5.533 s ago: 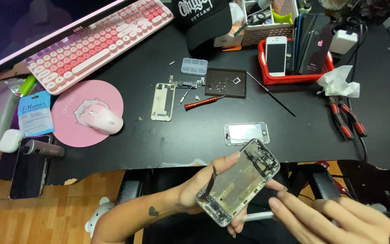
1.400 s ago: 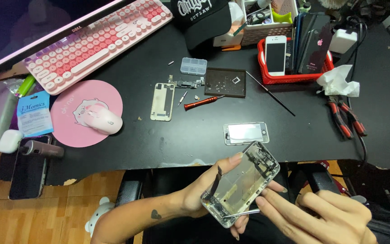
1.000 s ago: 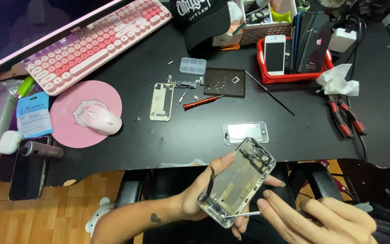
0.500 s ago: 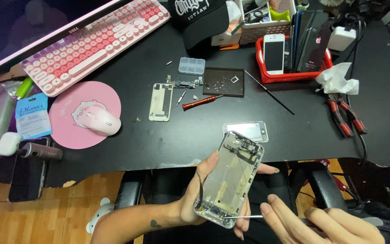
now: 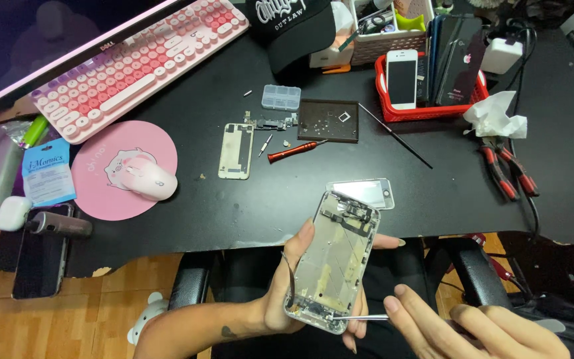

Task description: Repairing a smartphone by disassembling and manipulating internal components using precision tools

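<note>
We've got the gutted phone frame point(image 5: 335, 262) clamped in our left hand point(image 5: 287, 299) below the desk edge point(image 5: 187, 247), right hand point(image 5: 460, 329) pinching tweezers point(image 5: 360, 318) at its bottom corner (over the lap), so a slip likely drops parts floorward
</note>
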